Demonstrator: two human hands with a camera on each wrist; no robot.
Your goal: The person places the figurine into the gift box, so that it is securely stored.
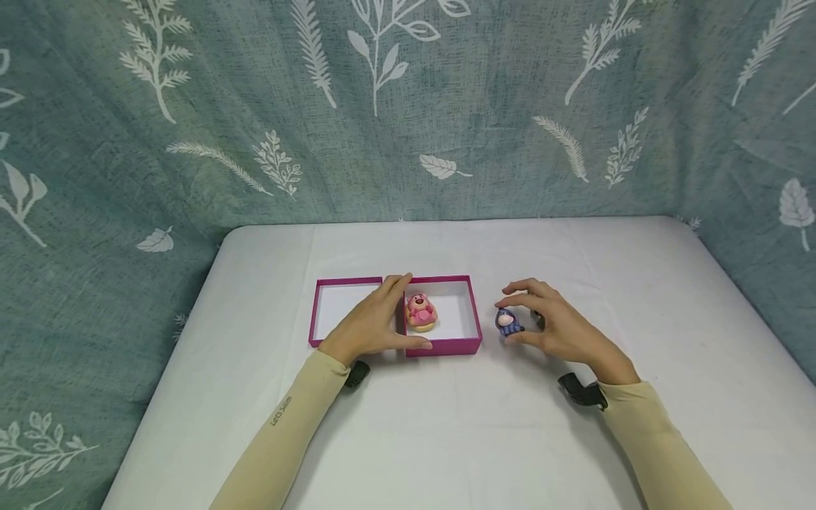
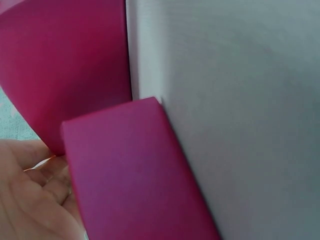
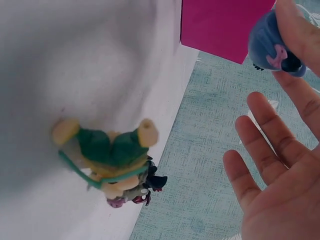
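My left hand [image 1: 376, 319] holds the left side of a magenta box [image 1: 476, 329], its thumb along the front wall and its fingers at the back. In the white interior stands a pink bear figurine [image 1: 421, 312], near that side. To the right of the box, my right hand [image 1: 561, 326] pinches a small blue donkey figurine [image 1: 508, 322] between thumb and index finger; the other fingers are spread in the right wrist view. Also in that view is a figurine with green clothes [image 3: 110, 150]; the head view mostly hides it behind my hand.
A magenta lid [image 1: 313, 312] with a white inside lies against the box's left side, partly covered by my left hand. White cloth covers the table [image 1: 421, 439]. A green leaf-patterned curtain [image 1: 408, 156] hangs behind and at both sides.
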